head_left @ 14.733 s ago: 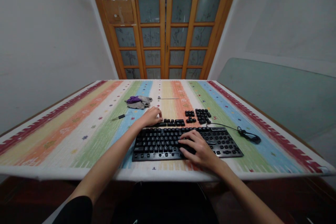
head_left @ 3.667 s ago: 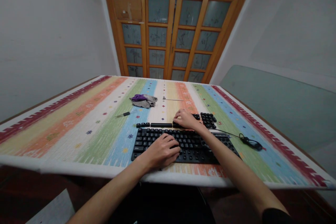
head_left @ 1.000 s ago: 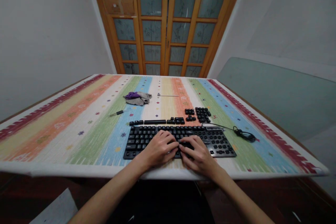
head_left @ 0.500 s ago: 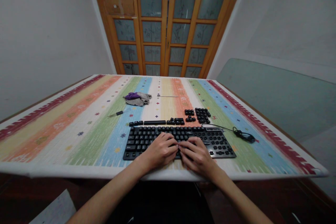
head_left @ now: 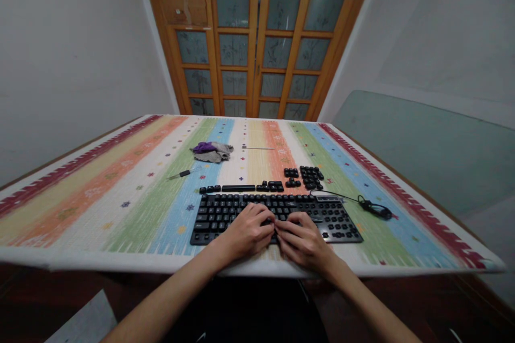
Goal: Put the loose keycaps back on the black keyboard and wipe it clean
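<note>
A black keyboard [head_left: 209, 218] lies at the table's front edge, its right-hand section stripped of keycaps. Over its middle, my left hand [head_left: 254, 226] and my right hand [head_left: 300, 237] meet at the fingertips. Fingers of both hands are bent and closed, and whatever they pinch is hidden or too small to name. Loose keycaps [head_left: 311, 177] are grouped behind the keyboard's right part. A detached space bar [head_left: 238, 188] lies in a row with other keycaps along the keyboard's back edge.
A grey and purple cloth [head_left: 213, 151] lies farther back. Near it are a thin metal rod [head_left: 259, 148] and a small tool with a black middle and wire loops [head_left: 184, 173]. The coiled cable [head_left: 376, 209] rests at right. A striped cloth [head_left: 132, 214] covers the table.
Both hands stay over the middle of the keyboard, with only slight shifts of the fingers where they meet. The view has moved very slightly. Objects on the table keep their places.
</note>
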A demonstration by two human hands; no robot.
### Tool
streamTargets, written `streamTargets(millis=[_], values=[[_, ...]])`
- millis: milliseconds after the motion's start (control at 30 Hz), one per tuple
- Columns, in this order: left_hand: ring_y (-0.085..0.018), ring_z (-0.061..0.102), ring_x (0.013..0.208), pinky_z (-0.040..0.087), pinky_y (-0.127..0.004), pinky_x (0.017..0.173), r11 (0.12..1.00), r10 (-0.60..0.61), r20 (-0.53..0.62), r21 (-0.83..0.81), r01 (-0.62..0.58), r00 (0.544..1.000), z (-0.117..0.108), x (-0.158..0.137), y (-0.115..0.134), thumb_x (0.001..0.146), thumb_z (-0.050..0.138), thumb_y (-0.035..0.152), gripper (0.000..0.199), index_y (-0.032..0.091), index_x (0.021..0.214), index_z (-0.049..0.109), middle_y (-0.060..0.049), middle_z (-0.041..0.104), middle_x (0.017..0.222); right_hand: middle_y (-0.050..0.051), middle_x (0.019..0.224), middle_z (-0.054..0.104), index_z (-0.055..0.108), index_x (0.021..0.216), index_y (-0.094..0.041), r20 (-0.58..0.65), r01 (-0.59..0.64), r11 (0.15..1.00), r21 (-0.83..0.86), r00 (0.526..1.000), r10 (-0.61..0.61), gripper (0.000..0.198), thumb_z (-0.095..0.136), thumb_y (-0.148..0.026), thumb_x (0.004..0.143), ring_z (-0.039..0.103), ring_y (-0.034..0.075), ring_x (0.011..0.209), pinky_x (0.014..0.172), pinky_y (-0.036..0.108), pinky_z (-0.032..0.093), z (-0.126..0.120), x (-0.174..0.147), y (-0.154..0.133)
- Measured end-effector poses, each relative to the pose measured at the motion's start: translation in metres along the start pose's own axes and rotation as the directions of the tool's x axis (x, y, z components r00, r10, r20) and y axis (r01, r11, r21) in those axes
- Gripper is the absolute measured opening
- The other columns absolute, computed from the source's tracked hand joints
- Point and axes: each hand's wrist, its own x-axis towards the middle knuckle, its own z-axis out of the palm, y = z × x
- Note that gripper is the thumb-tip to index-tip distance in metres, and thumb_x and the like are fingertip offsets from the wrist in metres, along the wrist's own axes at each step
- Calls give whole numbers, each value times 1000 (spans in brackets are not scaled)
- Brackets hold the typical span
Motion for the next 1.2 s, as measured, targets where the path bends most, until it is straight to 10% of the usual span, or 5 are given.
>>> streamTargets(millis=[833,1200], values=[[-24,56,102,46,-39,87,999,-26,23,42,25,999,0,-1,3,95,59,19,10,15,92,68,-9,66,106,9,102,73,74,92,-21,23,-144,985,90,989,143,16,59,-15,90,57,24,92,81,43,54,-1,6,1],[-23,58,96,46,-38,86,997,-27,-40,71,30,999,-5,1,2,95,56,19,12,15,92,67,-8,67,98,7,91,74,75,87,-20,89,-257,963,86,964,249,15,62,-21,94,58,22,87,85,43,48,-8,53,68]])
